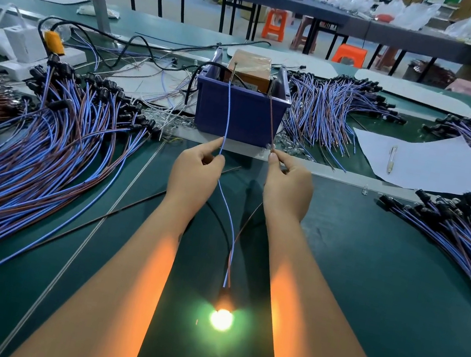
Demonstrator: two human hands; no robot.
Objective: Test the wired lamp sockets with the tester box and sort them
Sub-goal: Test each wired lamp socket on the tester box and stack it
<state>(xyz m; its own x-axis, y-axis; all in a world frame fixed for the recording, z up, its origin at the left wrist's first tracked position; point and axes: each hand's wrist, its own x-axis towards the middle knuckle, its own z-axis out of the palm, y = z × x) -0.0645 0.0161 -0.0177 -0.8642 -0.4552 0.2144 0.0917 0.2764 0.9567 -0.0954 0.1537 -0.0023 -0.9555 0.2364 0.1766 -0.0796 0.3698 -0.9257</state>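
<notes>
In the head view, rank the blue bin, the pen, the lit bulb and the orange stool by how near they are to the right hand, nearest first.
From the right hand:
1. Blue bin, just beyond it, to its left.
2. Pen, to its right on the white paper.
3. Lit bulb, back toward the person, between the forearms.
4. Orange stool, far behind the bench.

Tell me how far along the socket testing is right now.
Done, it seems: bundles of wired sockets lie sorted on the left and on the right, though which are tested I cannot tell. In hand: the left hand pinches the blue wire and the right hand the brown wire, both reaching up to the tester box; the bulb glows. Left: laying this one on a pile.
</notes>
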